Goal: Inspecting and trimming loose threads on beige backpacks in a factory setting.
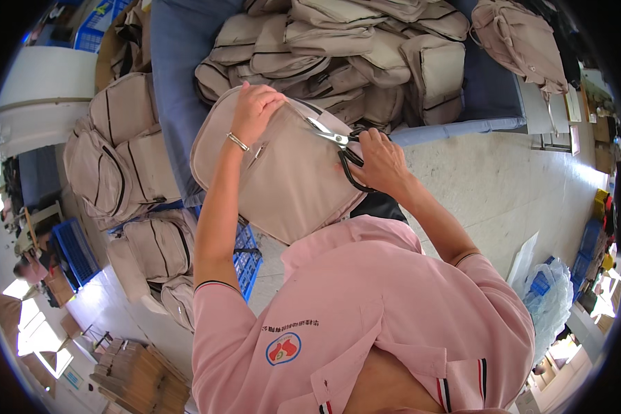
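Note:
In front of me a beige backpack panel [283, 183] hangs tilted against the edge of a blue cloth-lined bin. My left hand [257, 110], a bracelet at its wrist, pinches the panel's upper edge with curled fingers. My right hand [383, 160] is wrapped round the black handles of a pair of scissors [339, 139]. The silver blades point up and left, parted slightly, toward the panel's top edge near a dark zipper line. A small light tag or thread end lies on the fabric below my left wrist.
The blue bin [455, 131] holds a heap of beige bags [310, 41]. More beige bags [127, 148] are stacked at the left, above blue crates [247, 259]. A finished-looking backpack [521, 41] hangs at the far right. A clear plastic bag [548, 297] stands right of me.

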A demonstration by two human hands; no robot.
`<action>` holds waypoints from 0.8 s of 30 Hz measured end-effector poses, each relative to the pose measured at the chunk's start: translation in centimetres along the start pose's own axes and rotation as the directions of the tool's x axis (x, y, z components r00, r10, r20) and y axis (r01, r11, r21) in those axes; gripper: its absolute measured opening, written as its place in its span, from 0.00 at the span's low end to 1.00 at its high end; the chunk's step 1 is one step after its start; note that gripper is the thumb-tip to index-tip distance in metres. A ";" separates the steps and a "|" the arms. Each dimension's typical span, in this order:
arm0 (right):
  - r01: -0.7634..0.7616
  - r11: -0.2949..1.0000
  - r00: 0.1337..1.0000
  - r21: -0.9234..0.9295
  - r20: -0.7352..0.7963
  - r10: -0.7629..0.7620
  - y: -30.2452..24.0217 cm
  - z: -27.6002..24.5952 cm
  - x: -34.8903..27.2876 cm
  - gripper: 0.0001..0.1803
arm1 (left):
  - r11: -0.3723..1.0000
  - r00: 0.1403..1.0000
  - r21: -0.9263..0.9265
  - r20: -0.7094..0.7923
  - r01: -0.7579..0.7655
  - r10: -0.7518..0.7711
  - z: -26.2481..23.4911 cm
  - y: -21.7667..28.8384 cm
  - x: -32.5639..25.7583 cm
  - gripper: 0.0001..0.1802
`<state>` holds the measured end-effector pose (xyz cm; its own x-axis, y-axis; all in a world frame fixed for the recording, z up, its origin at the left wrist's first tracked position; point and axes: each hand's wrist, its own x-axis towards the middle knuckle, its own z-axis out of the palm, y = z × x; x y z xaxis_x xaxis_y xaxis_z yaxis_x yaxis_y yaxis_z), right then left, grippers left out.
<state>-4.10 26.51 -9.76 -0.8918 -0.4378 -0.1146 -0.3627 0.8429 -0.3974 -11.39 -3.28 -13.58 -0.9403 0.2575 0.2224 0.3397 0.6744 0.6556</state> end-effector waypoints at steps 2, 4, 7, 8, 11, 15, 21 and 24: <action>-0.017 1.000 1.000 -0.017 -0.003 0.017 0.2 0.0 -0.5 0.34 | 1.000 1.000 -0.012 0.019 -0.001 0.001 0.1 0.0 0.0 0.06; -0.022 1.000 0.999 -0.018 0.031 0.023 0.2 0.0 -0.5 0.34 | 1.000 1.000 -0.011 0.022 0.002 -0.002 0.2 0.0 -0.1 0.06; -0.048 0.999 0.995 -0.015 0.085 0.049 0.4 0.3 -0.5 0.34 | 1.000 1.000 -0.010 0.028 -0.001 0.002 0.4 -0.3 -0.1 0.06; -0.066 0.998 0.992 -0.010 0.108 0.066 0.4 0.5 -0.5 0.34 | 1.000 1.000 -0.010 0.029 -0.003 0.004 0.4 -0.4 -0.1 0.06; -0.069 0.998 0.990 0.002 0.126 0.068 0.8 1.3 -0.9 0.31 | 0.999 0.999 -0.030 0.050 0.009 -0.008 0.5 -0.7 0.0 0.06; -0.068 0.996 0.993 0.054 0.098 0.062 0.7 1.7 -1.4 0.27 | 0.999 0.999 -0.052 0.047 0.013 -0.011 0.7 -0.8 0.1 0.06; -0.093 0.993 0.994 0.073 0.068 0.088 0.6 2.6 -2.1 0.31 | 0.997 0.997 -0.070 0.076 0.028 -0.023 0.6 -0.7 0.2 0.05; -0.130 0.989 0.989 0.066 0.078 0.125 0.3 2.5 -2.0 0.32 | 0.996 0.996 -0.080 0.084 0.040 -0.033 0.6 -0.5 0.1 0.04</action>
<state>-1.73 26.81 -11.95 -0.9061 -0.3524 -0.2342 -0.2252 0.8703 -0.4381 -11.65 -3.13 -14.32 -0.9461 0.2923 0.1395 0.2996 0.6268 0.7193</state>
